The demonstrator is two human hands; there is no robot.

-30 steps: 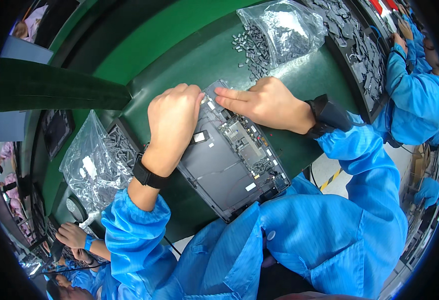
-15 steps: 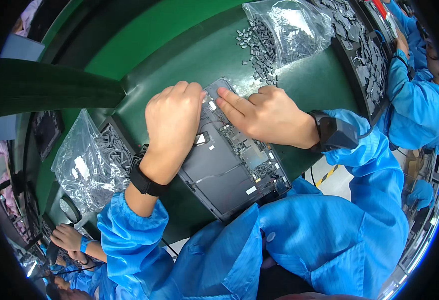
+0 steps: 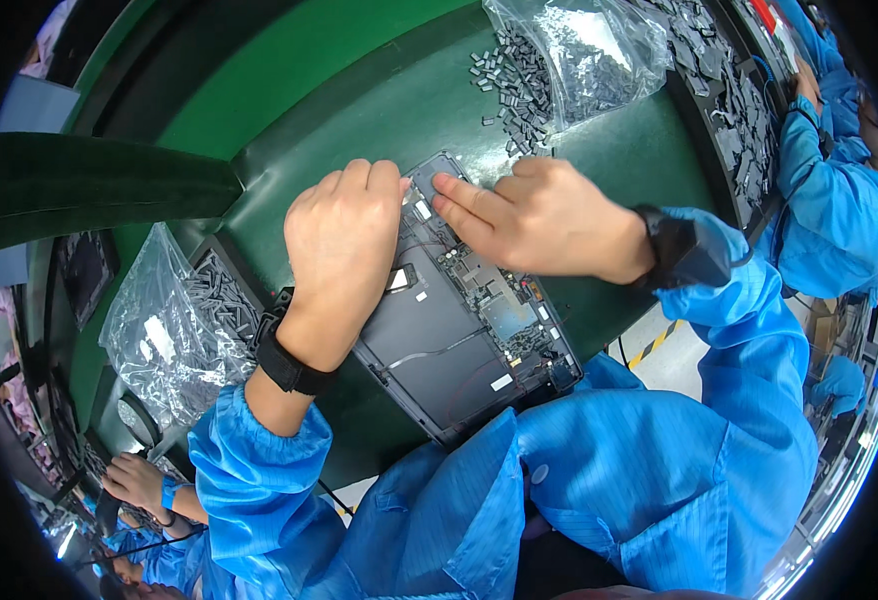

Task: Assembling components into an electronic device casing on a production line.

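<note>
An opened tablet-like device housing point(image 3: 429, 345), dark grey with an exposed circuit board point(image 3: 504, 312) and thin cables, lies at a slant before me. My left hand point(image 3: 344, 235) is curled closed at its far left edge, knuckles up; the thumb tip touches the edge, and the other fingertips are hidden. From the right, my right hand point(image 3: 549, 222) reaches over the far part of the board. Its index and middle fingers are stretched out, fingertips resting on the housing's far end, while the remaining fingers are folded under and partly hidden.
Small black parts point(image 3: 519, 95) lie loose beside a clear plastic bag point(image 3: 599, 60) at the far side. A tray of dark flat pieces point(image 3: 734, 110) stands right; another bag point(image 3: 164, 340) and a tray of black strips point(image 3: 227, 300) are left. Co-workers' hands point(image 3: 134, 482) show at the edges.
My right hand and wrist have shifted slightly right and away from me, its fingertips staying on the housing's far end. The left hand and the housing have barely moved.
</note>
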